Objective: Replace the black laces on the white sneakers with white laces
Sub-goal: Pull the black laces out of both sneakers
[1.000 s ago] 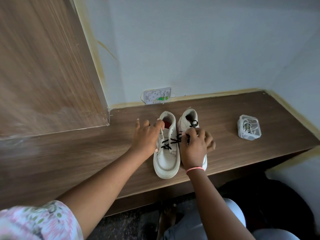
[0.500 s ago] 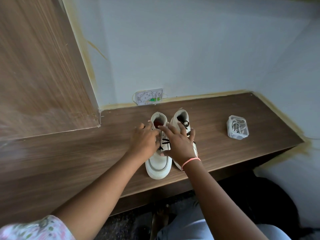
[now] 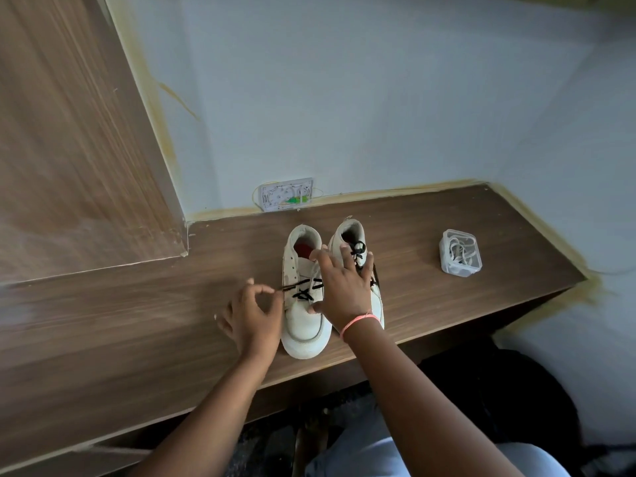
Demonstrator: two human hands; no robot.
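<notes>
Unlacing step, left sneaker [image 3: 303, 304] on tabletop [image 3: 137, 321]. Left hand [image 3: 253, 315] pinching black lace [image 3: 292, 287], drawing sideways; right hand [image 3: 340, 287] spread flat, bracing both sneakers. Next: free remaining crossings.

Wood-grain desk [image 3: 430, 222], matt finish.
White sneakers [image 3: 304, 325] smooth, leather-like; black laces [image 3: 304, 294] woven cloth; right of sneakers, clear plastic box [image 3: 460, 253]; wall [image 3: 344, 98] matt painted.

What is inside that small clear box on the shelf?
The clear plastic box holds a loose coil of white laces, seen through its lid and walls. Whether anything lies beneath the coil cannot be seen.
</notes>
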